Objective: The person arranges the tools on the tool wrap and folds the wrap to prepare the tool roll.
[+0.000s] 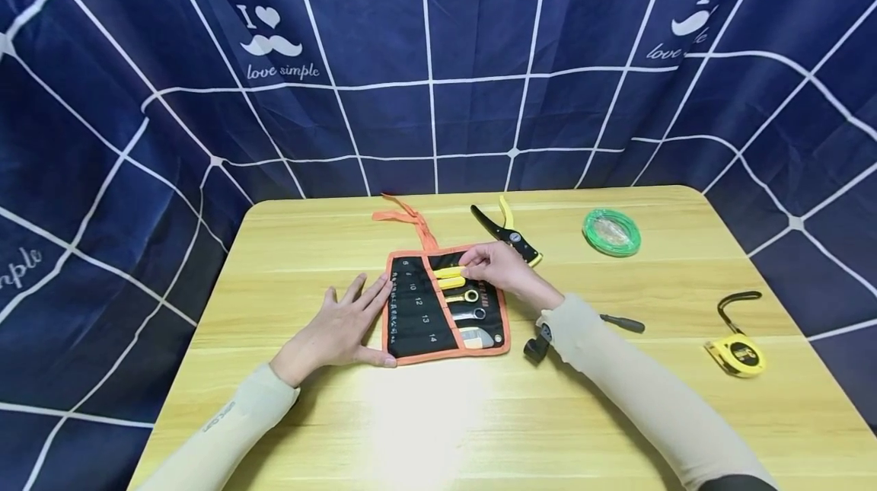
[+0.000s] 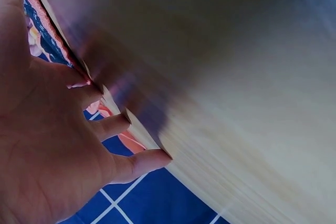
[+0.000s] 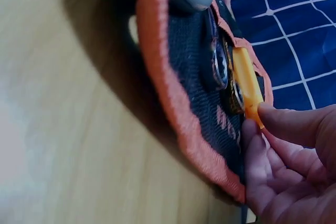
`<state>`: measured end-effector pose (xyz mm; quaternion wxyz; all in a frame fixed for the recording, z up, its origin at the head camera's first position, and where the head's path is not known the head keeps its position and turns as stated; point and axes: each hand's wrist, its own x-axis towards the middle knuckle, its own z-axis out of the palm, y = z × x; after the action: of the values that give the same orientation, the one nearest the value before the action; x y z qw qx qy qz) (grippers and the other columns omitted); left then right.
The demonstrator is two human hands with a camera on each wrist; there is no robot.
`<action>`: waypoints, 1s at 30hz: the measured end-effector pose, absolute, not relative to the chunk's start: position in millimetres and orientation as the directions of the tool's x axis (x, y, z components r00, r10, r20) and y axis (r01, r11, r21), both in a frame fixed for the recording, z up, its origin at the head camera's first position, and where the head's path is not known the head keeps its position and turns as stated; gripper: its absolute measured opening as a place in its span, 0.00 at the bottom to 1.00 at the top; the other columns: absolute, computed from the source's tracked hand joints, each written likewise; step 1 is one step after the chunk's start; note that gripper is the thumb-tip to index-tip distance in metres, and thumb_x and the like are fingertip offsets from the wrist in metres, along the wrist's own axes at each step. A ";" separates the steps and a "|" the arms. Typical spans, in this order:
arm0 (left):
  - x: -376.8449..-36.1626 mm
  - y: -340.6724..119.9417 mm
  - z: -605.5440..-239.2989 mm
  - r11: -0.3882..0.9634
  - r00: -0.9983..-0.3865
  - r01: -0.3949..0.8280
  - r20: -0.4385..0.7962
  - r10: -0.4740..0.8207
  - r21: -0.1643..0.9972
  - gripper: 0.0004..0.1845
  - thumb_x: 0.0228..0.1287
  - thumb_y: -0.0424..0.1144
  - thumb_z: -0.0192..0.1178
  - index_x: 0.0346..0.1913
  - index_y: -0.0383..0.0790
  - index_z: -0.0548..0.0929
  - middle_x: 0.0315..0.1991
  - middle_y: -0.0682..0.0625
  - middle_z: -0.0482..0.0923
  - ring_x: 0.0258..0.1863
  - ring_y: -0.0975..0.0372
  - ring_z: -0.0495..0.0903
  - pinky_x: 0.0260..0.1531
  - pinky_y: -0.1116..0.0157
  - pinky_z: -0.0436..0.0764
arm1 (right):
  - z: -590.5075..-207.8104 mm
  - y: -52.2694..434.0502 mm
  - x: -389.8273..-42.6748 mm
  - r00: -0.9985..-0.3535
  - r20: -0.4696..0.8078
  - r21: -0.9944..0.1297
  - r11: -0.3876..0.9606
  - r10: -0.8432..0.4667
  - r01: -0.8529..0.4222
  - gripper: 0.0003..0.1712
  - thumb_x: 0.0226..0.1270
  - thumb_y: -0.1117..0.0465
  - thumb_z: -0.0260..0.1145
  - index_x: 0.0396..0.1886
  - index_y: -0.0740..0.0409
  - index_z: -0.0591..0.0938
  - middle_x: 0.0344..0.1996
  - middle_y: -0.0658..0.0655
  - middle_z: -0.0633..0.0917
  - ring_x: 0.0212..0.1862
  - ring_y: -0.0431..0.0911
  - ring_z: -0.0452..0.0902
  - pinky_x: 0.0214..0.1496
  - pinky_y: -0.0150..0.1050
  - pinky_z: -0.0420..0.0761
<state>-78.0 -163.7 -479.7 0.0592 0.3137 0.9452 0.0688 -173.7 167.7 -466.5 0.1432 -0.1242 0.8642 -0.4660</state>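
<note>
Your left hand [image 1: 340, 329] lies flat and open on the black cloth tool roll with orange edges [image 1: 414, 323], at its left side. Your right hand [image 1: 499, 269] pinches a yellow wrench [image 1: 448, 272] near the roll's top.

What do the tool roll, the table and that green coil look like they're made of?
Tool roll: black woven fabric with orange stitched binding, matte; the weave shows in the right wrist view. Table: pale wood or wood-look laminate, with grain lines and a glossy glare patch. Green coil: probably plastic line or coated wire, slightly shiny; too small to tell which.
</note>
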 end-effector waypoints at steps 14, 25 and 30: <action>-77.9 -165.9 -478.2 0.801 -0.804 0.564 -0.088 0.588 0.199 0.70 0.58 0.80 0.68 0.88 0.35 0.54 0.88 0.39 0.51 0.83 0.33 0.51 0.61 0.18 0.61 | -466.0 158.2 -167.6 -0.944 -0.099 -0.835 0.542 -0.315 -0.093 0.05 0.78 0.64 0.73 0.45 0.60 0.93 0.39 0.53 0.91 0.40 0.45 0.80 0.47 0.41 0.78; -77.9 -165.2 -478.4 0.800 -0.804 0.563 -0.086 0.588 0.210 0.70 0.58 0.80 0.68 0.89 0.35 0.54 0.88 0.38 0.51 0.83 0.33 0.52 0.60 0.17 0.62 | -464.3 162.4 -163.6 -0.937 -0.100 -0.878 0.474 -0.335 -0.075 0.10 0.76 0.67 0.73 0.53 0.62 0.91 0.49 0.58 0.91 0.46 0.48 0.86 0.53 0.45 0.83; -79.4 -165.7 -478.8 0.800 -0.802 0.567 -0.090 0.591 0.196 0.70 0.58 0.81 0.67 0.88 0.35 0.54 0.88 0.38 0.51 0.83 0.33 0.52 0.60 0.18 0.63 | -462.8 166.9 -159.0 -0.935 -0.091 -0.897 0.436 -0.343 -0.073 0.13 0.76 0.68 0.72 0.57 0.65 0.89 0.53 0.61 0.90 0.48 0.49 0.87 0.54 0.43 0.84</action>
<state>-79.4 -165.7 -478.8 0.0736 0.3061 0.9458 0.0799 -159.0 166.9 -462.8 0.1311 -0.1242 0.8371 -0.5164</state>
